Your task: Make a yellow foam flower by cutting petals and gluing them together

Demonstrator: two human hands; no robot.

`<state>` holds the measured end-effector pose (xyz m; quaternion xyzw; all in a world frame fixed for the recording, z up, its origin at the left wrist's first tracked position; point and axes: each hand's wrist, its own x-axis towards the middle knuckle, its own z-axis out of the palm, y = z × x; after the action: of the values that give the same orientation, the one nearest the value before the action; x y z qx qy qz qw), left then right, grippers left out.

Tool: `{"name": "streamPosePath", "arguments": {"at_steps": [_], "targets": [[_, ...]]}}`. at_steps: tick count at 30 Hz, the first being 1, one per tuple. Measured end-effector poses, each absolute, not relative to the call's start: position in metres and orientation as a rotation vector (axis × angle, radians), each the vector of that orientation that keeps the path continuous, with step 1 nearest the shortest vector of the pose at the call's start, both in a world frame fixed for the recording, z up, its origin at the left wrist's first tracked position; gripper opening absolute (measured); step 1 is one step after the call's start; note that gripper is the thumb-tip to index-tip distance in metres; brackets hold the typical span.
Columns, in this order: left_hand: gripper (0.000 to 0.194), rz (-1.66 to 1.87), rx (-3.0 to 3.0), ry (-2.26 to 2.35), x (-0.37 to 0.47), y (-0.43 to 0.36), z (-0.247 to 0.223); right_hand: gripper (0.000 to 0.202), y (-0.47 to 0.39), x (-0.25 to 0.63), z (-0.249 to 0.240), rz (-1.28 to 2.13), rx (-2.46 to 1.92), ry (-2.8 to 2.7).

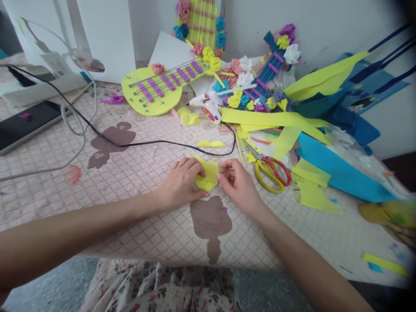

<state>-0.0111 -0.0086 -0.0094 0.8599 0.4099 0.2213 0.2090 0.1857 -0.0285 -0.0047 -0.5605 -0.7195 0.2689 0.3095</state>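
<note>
A small piece of yellow paper (209, 173) lies between my two hands near the table's front middle. My left hand (186, 178) grips its left side, fingers curled on top and thumb along the lower edge. At the paper's right edge, my right hand (236, 180) is closed, thumb against the bent fingers, pinching that edge. Just right of my right hand are scissors (271, 171) with one red and one yellow handle loop. A narrow yellow strip (210, 144) lies beyond the paper.
A white glue gun (208, 106) trails a black cord (159, 141) across the table. Behind lie a yellow paper guitar (152, 93) and a blue one with paper flowers (264, 78). Blue paper (338, 167) and yellow scraps sit at right, a phone (30, 123) at left.
</note>
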Motion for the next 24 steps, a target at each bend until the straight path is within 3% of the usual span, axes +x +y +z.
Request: {"name": "streamPosePath", "arguments": {"at_steps": [5,10,14,21,24], "targets": [[0.038,0.662,2.357,1.130,-0.012,-0.008,-0.010,0.030,-0.018,0.186,-0.006,0.796,-1.516,-1.739],[0.035,0.772,2.173,1.085,-0.015,-0.005,-0.007,0.013,-0.004,0.184,0.001,0.862,-1.527,-1.836],[0.027,0.932,1.979,1.090,-0.021,0.001,-0.008,0.017,-0.002,0.184,0.004,0.997,-1.403,-1.671],[0.049,0.945,1.549,0.996,-0.020,0.005,0.002,0.022,-0.009,0.185,0.003,1.312,-1.070,-1.131],[0.047,0.887,1.386,0.977,-0.014,0.008,0.011,0.021,-0.009,0.185,0.003,1.356,-0.958,-1.042]]}}
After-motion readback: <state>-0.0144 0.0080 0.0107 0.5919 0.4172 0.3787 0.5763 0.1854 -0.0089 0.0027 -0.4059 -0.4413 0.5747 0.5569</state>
